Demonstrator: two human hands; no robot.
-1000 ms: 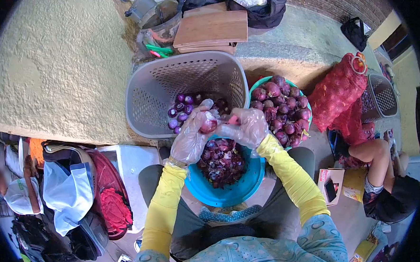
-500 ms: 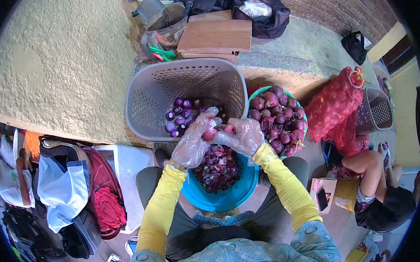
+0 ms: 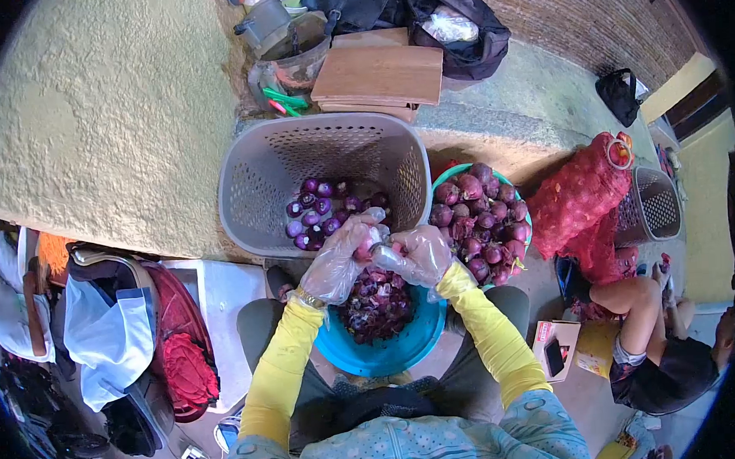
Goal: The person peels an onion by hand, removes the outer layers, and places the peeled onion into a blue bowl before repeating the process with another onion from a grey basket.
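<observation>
Onion (image 3: pixel 366 246), round and reddish-purple, lies partly hidden at the centre of the frame, grasped by the left hand (image 3: pixel 338 261), sheathed in clear plastic; the likewise sheathed right hand (image 3: pixel 416 258) is curled close beside it, its grip unclear. Small, controlled strokes, with the left fingers tucked back, should work best above the round blue plastic basin (image 3: pixel 374 362), so loose papery purple skins (image 3: pixel 376 312) land inside.

The yellow-sleeved left forearm (image 3: pixel 283 371) and right forearm (image 3: pixel 491 335) angle inward from the near side toward the far. The gloved left hand (image 3: pixel 338 263) and right hand (image 3: pixel 420 257) come close together, fingers curled, between knees (image 3: pixel 254 318) that are bent and spread apart.
</observation>
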